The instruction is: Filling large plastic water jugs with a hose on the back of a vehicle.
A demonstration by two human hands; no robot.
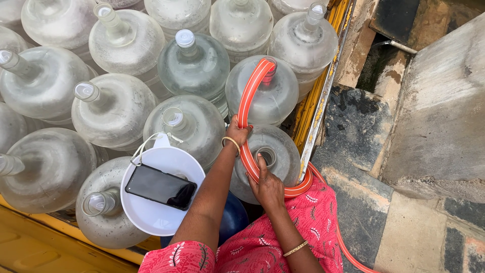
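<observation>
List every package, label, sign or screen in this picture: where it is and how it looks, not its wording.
Phone: flat on the white funnel, dark rectangular screen, switched off.
Water jugs: crowded together, round, clear, unlabelled, most capped.
No signs or labels visible.

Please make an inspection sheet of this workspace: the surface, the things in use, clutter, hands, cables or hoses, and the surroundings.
Surface: yellow vehicle bed, packed with large clear water jugs.
Job's things: orange hose arches into the neck of one jug; an uncapped jug stands below it.
Clutter: white funnel rests on the jugs, with a black phone lying in it.
Hands: left hand grips the hose higher up; right hand holds it lower, by the open neck.
Cables: no cables seen; the hose runs down past the pink dress toward the ground.
Surroundings: stone paving and a concrete slab to the right.
</observation>
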